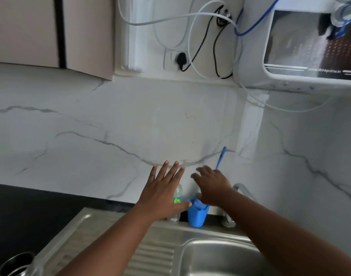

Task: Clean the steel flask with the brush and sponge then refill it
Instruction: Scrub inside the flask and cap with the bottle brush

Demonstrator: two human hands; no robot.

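Both arms stretch out over the stainless steel sink (220, 253) with its ribbed draining board. Down in the bottom left corner, well apart from either hand, stands a round steel vessel (15, 262) on the black countertop (21, 212); only its rim shows, so whether it's the flask I cannot tell.

Further out, the left hand (163, 194) is flat and released, fingers straight and spread, gripping nothing. It hangs in front of a clear plastic bottle with a green label (178, 198), hiding most of it. Just to the right sits a blue plastic holder cup (197, 215) on the sink's back ledge, something pale blue tucked inside, too blurred to name.

The right hand (211, 186) is above that holder, palm down, fingers loosely bent, nothing visibly held. Its thumb comes close to the holder's rim; touching or not, I can't say. Past its knuckles rises the thin blue brush handle (221, 157), long axis near upright, tip leaning slightly right against the wall; its lower part is hidden by the hand. The steel tap (230, 216) is partly covered by the right forearm.

Beyond, the white marble-veined wall (110, 126), then a black plug with cables (181, 58), and the white water purifier (310, 46) up right.
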